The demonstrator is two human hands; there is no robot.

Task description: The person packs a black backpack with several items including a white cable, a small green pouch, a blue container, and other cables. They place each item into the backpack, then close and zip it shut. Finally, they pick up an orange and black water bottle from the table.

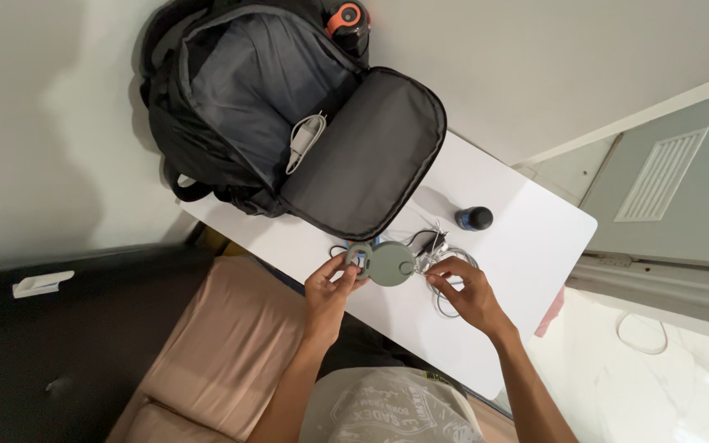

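Note:
A round grey-green disc-shaped gadget (391, 263) with a ring-like part at its left is held over the white table (527, 246). My left hand (331, 283) grips the ring end of it. My right hand (463, 283) pinches a white cable (445, 283) at the gadget's right side, above a tangle of white and black cords. An open black backpack (289, 123) lies at the table's far end, its flap folded toward me, with a white cable (304, 139) in its inner pocket.
A dark bottle cap or small dark bottle (474, 218) stands on the table right of the backpack flap. An orange-and-black object (346, 18) sits at the backpack's top. A tan cushion (223, 344) lies below left, a door (683, 180) at the right.

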